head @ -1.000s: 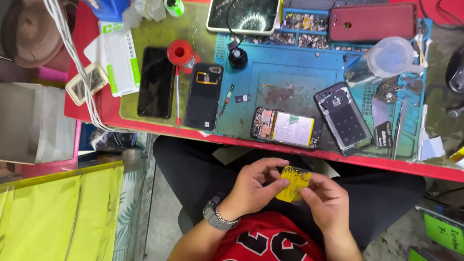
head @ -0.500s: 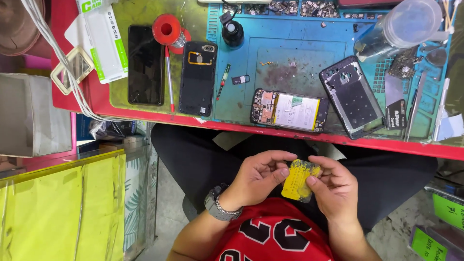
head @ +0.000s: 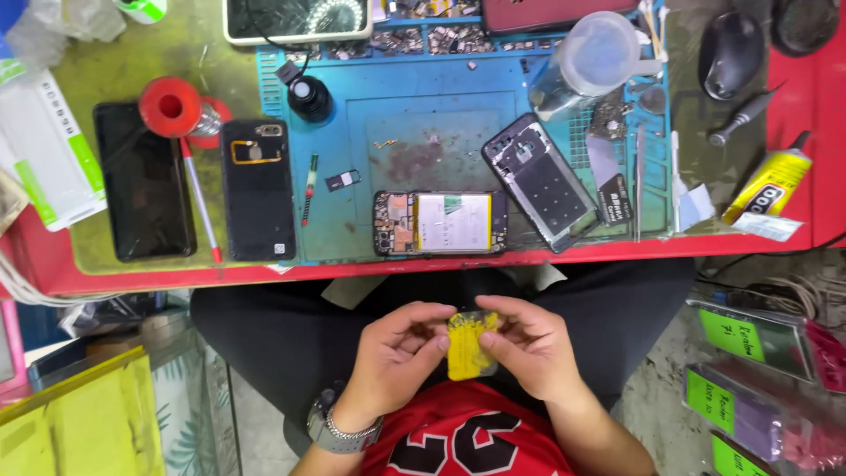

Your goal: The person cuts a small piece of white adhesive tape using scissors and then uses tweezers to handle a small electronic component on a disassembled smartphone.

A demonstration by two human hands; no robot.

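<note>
Head view shows both hands — left hand [head: 395, 353] and right hand [head: 529, 345] — pinching a small yellow packet [head: 470, 345] between them, upright, below the counter [head: 529, 261] edge, equally near both.

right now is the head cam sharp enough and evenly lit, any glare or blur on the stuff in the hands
Head view: even, bright overhead light and soft shadows. The yellow packet between the left hand and right hand is slightly soft, its print unreadable. Glare shows on the cracked screen at the top edge. The open phone on the blue mat is crisp.
</note>
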